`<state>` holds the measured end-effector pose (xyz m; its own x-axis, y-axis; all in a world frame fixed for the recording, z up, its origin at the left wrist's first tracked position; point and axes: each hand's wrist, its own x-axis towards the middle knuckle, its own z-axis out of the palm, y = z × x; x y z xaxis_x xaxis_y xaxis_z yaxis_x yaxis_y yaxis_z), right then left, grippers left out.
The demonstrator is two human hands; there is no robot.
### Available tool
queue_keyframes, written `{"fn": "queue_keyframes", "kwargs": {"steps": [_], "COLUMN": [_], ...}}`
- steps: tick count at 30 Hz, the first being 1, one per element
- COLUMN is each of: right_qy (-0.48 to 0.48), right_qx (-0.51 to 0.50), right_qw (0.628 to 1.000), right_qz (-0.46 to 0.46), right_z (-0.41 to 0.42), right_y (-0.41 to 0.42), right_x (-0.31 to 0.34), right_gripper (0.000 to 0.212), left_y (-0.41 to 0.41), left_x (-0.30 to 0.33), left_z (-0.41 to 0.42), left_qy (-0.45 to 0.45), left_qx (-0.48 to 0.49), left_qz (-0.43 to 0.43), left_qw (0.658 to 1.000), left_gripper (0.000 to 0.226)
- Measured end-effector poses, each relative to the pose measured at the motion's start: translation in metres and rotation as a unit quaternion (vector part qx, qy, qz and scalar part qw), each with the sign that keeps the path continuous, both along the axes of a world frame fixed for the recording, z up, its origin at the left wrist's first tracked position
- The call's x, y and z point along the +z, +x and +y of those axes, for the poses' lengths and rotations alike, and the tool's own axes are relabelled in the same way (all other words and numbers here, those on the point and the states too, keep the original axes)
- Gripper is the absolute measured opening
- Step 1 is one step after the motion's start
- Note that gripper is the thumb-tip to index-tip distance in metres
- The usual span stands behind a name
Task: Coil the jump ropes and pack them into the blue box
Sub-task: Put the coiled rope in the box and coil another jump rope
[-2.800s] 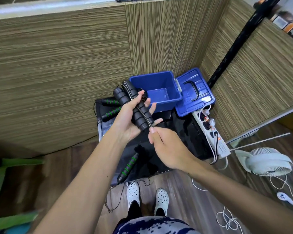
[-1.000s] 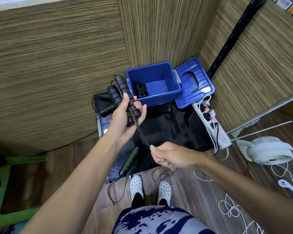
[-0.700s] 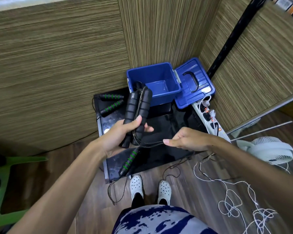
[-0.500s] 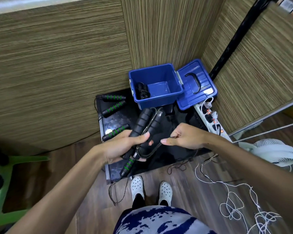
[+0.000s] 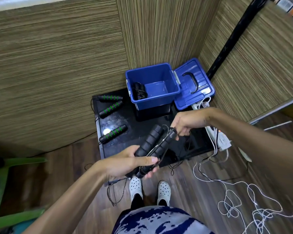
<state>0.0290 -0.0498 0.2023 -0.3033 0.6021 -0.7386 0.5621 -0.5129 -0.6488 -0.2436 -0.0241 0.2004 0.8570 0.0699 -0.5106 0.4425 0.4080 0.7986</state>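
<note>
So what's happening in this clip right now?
A person is bundling a jump rope. The left hand grips the two black handles together while the right hand pinches their far end. The open blue box already holds one coiled rope. Three green-striped handles lie on the black table.

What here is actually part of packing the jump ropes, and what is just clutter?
Part of the job:
- black foam-handled jump rope held by left hand and right hand
- open blue plastic box
- green-striped black handles

Lying about:
- white power strip
- tangled white cord
</note>
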Motion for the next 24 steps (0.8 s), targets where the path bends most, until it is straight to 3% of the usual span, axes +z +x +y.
{"fn": "queue_keyframes", "kwargs": {"steps": [3, 7, 10, 12, 15, 19, 24], "right_qy": [-0.028, -0.084, -0.149, -0.181, -0.137, -0.039, 0.128], "right_qx": [0.032, 0.074, 0.126, 0.134, 0.091, -0.050, -0.157], "right_qw": [0.999, 0.991, 0.972, 0.965, 0.978, 0.995, 0.979], "right_qz": [-0.015, -0.071, -0.128, -0.138, -0.132, -0.078, -0.017], "right_z": [0.009, 0.022, 0.034, 0.039, 0.040, 0.037, 0.036], "right_y": [-0.002, -0.020, -0.038, -0.051, -0.061, -0.058, -0.055], "right_x": [0.009, 0.012, 0.014, 0.018, 0.024, 0.023, 0.022], "right_gripper": [0.035, 0.043, 0.041, 0.036, 0.031, 0.029, 0.037], "left_y": [0.001, 0.010, 0.018, 0.023, 0.024, 0.027, 0.043], "left_x": [0.003, 0.015, 0.021, 0.016, 0.003, -0.010, -0.001], "left_z": [-0.006, -0.006, -0.009, -0.011, -0.006, 0.007, 0.029], "left_qy": [-0.011, 0.015, 0.032, 0.058, 0.073, -0.022, -0.113], "left_qx": [-0.023, -0.115, -0.184, -0.190, -0.086, 0.139, 0.284], "left_qz": [-0.015, 0.006, 0.089, 0.167, 0.227, 0.230, 0.141], "left_qw": [1.000, 0.993, 0.978, 0.966, 0.967, 0.963, 0.942], "left_gripper": [0.014, 0.013, 0.016, 0.031, 0.028, 0.018, 0.018]}}
